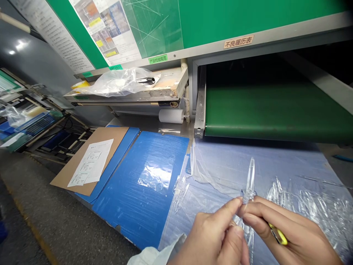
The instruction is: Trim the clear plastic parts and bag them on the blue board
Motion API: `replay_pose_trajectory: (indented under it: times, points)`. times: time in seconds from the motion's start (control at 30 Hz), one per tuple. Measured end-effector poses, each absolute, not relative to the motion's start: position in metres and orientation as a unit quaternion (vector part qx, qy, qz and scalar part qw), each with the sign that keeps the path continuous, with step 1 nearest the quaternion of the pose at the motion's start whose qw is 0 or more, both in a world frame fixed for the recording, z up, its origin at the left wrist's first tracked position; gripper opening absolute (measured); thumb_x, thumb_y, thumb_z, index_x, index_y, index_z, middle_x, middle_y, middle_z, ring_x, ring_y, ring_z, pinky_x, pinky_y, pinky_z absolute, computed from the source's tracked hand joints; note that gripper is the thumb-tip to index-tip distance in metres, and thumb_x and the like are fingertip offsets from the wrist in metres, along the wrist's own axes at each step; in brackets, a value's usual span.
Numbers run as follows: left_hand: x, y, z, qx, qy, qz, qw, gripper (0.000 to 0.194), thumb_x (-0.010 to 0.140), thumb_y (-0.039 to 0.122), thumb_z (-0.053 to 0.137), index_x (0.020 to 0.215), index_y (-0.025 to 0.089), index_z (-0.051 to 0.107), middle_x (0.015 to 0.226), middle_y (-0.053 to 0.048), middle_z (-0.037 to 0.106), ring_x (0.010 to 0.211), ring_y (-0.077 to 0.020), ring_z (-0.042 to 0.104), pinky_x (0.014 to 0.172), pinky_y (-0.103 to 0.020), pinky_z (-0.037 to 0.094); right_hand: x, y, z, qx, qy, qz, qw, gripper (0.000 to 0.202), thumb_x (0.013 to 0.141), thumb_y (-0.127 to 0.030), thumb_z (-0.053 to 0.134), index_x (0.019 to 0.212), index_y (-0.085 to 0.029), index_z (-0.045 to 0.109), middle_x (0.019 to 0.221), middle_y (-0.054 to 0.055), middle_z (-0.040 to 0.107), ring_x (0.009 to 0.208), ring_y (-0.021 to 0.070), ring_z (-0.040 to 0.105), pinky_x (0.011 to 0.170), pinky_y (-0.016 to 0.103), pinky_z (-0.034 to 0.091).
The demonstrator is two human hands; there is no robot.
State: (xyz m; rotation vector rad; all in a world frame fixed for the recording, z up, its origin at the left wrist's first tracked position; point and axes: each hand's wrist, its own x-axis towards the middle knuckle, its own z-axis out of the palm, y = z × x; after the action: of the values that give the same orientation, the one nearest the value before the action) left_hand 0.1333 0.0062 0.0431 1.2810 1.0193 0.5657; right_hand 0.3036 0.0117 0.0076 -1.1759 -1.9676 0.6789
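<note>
A long, narrow clear plastic piece (251,175) with a tapered tip points up and away between my hands. My left hand (217,233) is closed, pinching it from the left near its middle. From the other side, the fingertips of my right hand (286,224) grip the same piece. Tucked in the right hand is a yellow tool with a metal part (280,235), perhaps a utility knife; most of it is hidden by the fingers. Many similar clear pieces (311,202) lie heaped to the right on the plastic-covered table (217,165). A smaller bunch of clear pieces (180,191) lies left of my hands.
Blue boards (146,224) lie to the left, one beneath a brown board (66,175) with paper sheets (93,162). Beyond the table is a green conveyor belt (270,110). A shelf (165,92) holds a plastic bag (116,82) and a black pen-like item (147,80).
</note>
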Motion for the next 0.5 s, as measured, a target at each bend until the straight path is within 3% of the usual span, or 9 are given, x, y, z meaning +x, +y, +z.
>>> replay_pose_trajectory:
  times: [0.2, 0.5]
  points:
    - [0.1326, 0.0056, 0.0442, 0.623, 0.437, 0.25, 0.598, 0.048, 0.09, 0.019, 0.037, 0.138, 0.018, 0.041, 0.061, 0.003, 0.051, 0.049, -0.0088, 0.043, 0.051, -0.022, 0.038, 0.3053, 0.0126, 0.0066, -0.433, -0.79, 0.264, 0.346, 0.021, 0.094, -0.023, 0.043, 0.073, -0.023, 0.049, 0.06, -0.003, 0.05, 0.05, 0.0099, 0.051, 0.047, 0.022, 0.04]
    - [0.1338, 0.0046, 0.0404, 0.639, 0.424, 0.271, 0.582, 0.048, 0.09, 0.019, 0.036, 0.138, 0.015, 0.041, 0.06, 0.003, 0.049, 0.049, -0.0097, 0.042, 0.052, -0.023, 0.04, 0.3084, 0.0141, 0.0035, -0.411, -0.799, 0.264, 0.352, 0.014, 0.093, -0.022, 0.045, 0.081, -0.024, 0.051, 0.065, -0.003, 0.054, 0.054, 0.0105, 0.054, 0.049, 0.022, 0.04]
